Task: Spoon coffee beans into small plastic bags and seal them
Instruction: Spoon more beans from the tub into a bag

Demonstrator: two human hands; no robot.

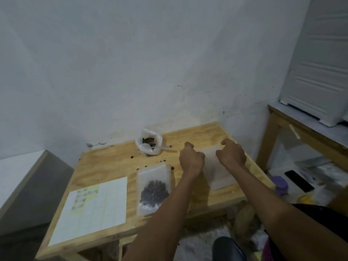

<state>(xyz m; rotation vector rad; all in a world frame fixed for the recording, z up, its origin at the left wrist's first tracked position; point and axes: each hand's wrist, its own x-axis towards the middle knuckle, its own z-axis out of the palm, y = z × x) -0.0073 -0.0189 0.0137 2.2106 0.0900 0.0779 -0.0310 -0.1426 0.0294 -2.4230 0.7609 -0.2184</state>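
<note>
My left hand (191,157) and right hand (232,154), fingers curled, rest at either edge of an empty plastic bag (216,170) lying flat on the plywood table (105,166); whether they pinch it, I cannot tell. A filled bag (153,189) lies just left, beside a sticker sheet (94,210). The bean tub (148,141) with its spoon (160,147) stands by the white wall (131,63).

Both hands rest on an empty bag (216,166) lying flat on the desk (105,166). The left hand (191,157) and right hand (232,154) are curled at its far end, one at each corner. A filled bag (153,187) lies just left. A beans bag (148,141) with spoon (150,146) stands behind. A sheet (94,210) lies far left.
</note>
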